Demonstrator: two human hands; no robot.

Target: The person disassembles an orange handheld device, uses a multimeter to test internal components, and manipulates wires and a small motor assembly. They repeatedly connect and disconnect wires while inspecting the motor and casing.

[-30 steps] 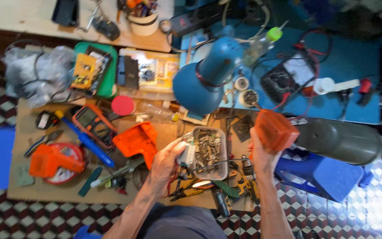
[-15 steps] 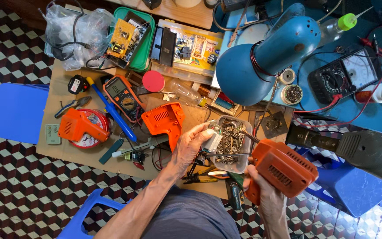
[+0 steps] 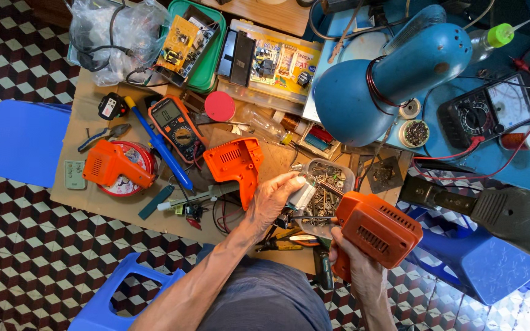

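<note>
My right hand point(image 3: 352, 265) grips the handle of an orange pistol-shaped tool point(image 3: 376, 228), held low at the centre right with its nose pointing left. My left hand point(image 3: 275, 197) is closed on a small whitish part point(image 3: 302, 194) at the edge of a clear plastic tray of screws and small metal bits point(image 3: 332, 179). The tool's nose sits just right of my left hand's fingers. An orange half-shell of a tool housing point(image 3: 235, 163) lies on the cardboard just left of my left hand.
A blue desk lamp point(image 3: 387, 76) hangs over the bench. An orange multimeter point(image 3: 174, 125), blue screwdriver point(image 3: 157, 144), pliers point(image 3: 102, 136), second orange tool on a red tin point(image 3: 115, 167), an analog meter point(image 3: 489, 110) and a dark drill point(image 3: 510, 211) lie around. Blue stools point(image 3: 26, 141) stand on the patterned floor.
The view has shifted down and left. My right hand brought the orange tool down and in toward my left hand, which stays at the screw tray holding the small part.
</note>
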